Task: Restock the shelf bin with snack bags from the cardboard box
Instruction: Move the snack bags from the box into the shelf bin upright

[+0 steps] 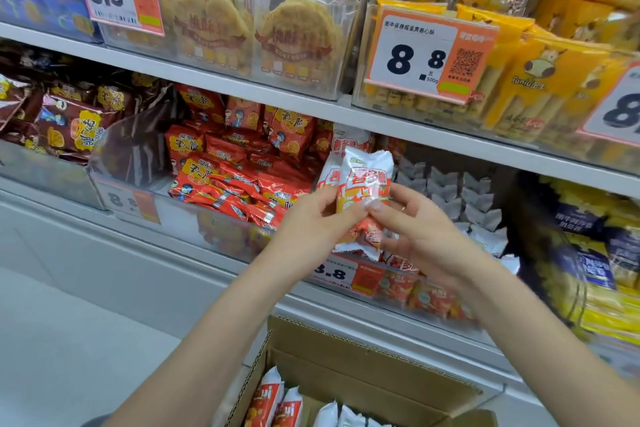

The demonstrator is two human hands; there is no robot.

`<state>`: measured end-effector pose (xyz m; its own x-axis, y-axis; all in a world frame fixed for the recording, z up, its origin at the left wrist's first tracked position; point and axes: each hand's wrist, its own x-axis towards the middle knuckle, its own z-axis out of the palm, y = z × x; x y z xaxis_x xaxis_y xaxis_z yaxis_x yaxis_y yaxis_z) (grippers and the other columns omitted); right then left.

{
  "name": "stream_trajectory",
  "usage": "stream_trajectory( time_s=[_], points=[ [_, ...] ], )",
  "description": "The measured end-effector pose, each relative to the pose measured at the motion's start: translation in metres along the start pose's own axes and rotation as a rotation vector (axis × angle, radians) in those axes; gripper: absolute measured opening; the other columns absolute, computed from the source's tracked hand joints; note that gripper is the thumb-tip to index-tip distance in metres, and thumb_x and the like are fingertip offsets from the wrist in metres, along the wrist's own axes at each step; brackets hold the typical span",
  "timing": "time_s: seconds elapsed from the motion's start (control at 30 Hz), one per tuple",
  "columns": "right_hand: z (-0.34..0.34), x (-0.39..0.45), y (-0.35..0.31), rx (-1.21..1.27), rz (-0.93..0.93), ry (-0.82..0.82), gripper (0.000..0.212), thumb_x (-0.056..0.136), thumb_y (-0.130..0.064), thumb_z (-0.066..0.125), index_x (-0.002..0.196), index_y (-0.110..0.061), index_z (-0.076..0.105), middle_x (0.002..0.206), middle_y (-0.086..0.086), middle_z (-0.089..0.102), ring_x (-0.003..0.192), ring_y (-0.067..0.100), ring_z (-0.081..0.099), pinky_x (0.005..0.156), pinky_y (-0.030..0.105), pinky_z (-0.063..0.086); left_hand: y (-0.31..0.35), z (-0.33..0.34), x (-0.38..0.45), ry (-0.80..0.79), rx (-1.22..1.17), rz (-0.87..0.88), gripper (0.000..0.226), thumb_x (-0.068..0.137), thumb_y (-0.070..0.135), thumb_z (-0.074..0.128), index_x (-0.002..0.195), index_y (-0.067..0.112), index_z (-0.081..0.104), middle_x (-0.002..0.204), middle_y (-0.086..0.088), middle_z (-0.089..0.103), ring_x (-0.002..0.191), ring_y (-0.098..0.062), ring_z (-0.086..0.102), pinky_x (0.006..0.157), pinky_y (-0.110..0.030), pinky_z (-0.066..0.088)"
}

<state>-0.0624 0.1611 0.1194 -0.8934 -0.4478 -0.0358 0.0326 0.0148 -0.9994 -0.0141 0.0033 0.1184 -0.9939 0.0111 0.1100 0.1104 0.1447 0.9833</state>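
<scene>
1. Forearms rising from 6 o'clock, meeting at centre before the lower shelf.
2. Left hand (313,218) curled, grip pinching white-and-red snack bags (367,184) from 9 o'clock.
3. Right hand (415,229) gripping the same bundle from 3 o'clock, fingers wrapped low.
4. Bags upright, just in front of the clear shelf bin (398,288).
5. Cardboard box (363,367) open at 6 o'clock, more bags inside.

Several white-and-red snack bags (367,184) stand upright, bunched together, raised in front of the clear shelf bin (360,279), whose lower front shows more such bags; the open brown cardboard box (363,364) below holds further bags standing on end
</scene>
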Motion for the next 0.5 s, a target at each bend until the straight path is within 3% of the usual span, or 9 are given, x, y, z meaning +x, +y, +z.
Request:
stream_trajectory(
  time_s=[0.07,0.13,0.23,0.3,0.4,0.5],
  points=[
    [-0.014,0.004,-0.005,0.03,0.029,-0.008,0.047,0.074,-0.023,0.067,0.119,-0.012,0.059,0.1,0.003,0.072,0.083,0.012,0.07,0.064,0.026,0.056,0.001,0.003,0.001,-0.02,-0.023,0.007,0.014,0.094,0.03,0.056,0.1,0.027,0.068,0.091,0.006,0.07,0.078,-0.003,0.061,0.068,-0.017,0.047],
    [-0.028,0.014,-0.009,0.057,0.02,0.096,0.037,0.078,-0.021,0.066,0.113,-0.013,0.058,0.083,-0.002,0.073,0.073,0.009,0.069,0.059,0.027,0.056,0.001,0.003,0.005,0.031,-0.073,-0.03,0.019,0.093,0.027,0.058,0.111,0.026,0.062,0.103,0.004,0.067,0.09,-0.01,0.065,0.08,-0.028,0.056],
    [-0.055,0.042,-0.014,0.05,-0.036,0.329,0.015,0.087,-0.013,0.064,0.102,-0.013,0.061,0.071,-0.006,0.072,0.061,0.007,0.067,0.051,0.024,0.054,-0.005,-0.006,0.01,0.205,-0.043,-0.052,0.015,0.087,0.022,0.066,0.101,0.018,0.062,0.092,-0.005,0.066,0.082,-0.021,0.067,0.072,-0.035,0.06],
    [-0.069,0.067,-0.013,-0.008,-0.037,0.428,0.027,0.084,-0.013,0.07,0.11,-0.01,0.062,0.087,-0.002,0.072,0.072,0.01,0.068,0.055,0.025,0.057,-0.012,-0.012,0.013,0.266,0.085,-0.076,0.017,0.083,0.024,0.071,0.094,0.016,0.061,0.086,-0.004,0.063,0.081,-0.022,0.067,0.071,-0.036,0.058],
    [-0.076,0.095,-0.009,-0.096,-0.052,0.478,0.047,0.081,-0.013,0.074,0.124,-0.004,0.057,0.115,0.007,0.068,0.099,0.018,0.068,0.082,0.035,0.059,-0.021,-0.015,0.012,0.227,0.176,-0.113,0.029,0.075,0.027,0.08,0.091,0.017,0.058,0.077,0.002,0.056,0.075,-0.015,0.062,0.073,-0.032,0.054],
    [-0.076,0.114,-0.004,-0.154,-0.076,0.462,0.049,0.081,-0.017,0.076,0.124,-0.005,0.057,0.121,0.008,0.066,0.107,0.019,0.066,0.094,0.038,0.054,-0.024,-0.012,0.01,0.183,0.335,-0.096,0.043,0.067,0.027,0.085,0.094,0.016,0.053,0.08,0.007,0.049,0.068,-0.005,0.046,0.061,-0.021,0.042]
  ],
)
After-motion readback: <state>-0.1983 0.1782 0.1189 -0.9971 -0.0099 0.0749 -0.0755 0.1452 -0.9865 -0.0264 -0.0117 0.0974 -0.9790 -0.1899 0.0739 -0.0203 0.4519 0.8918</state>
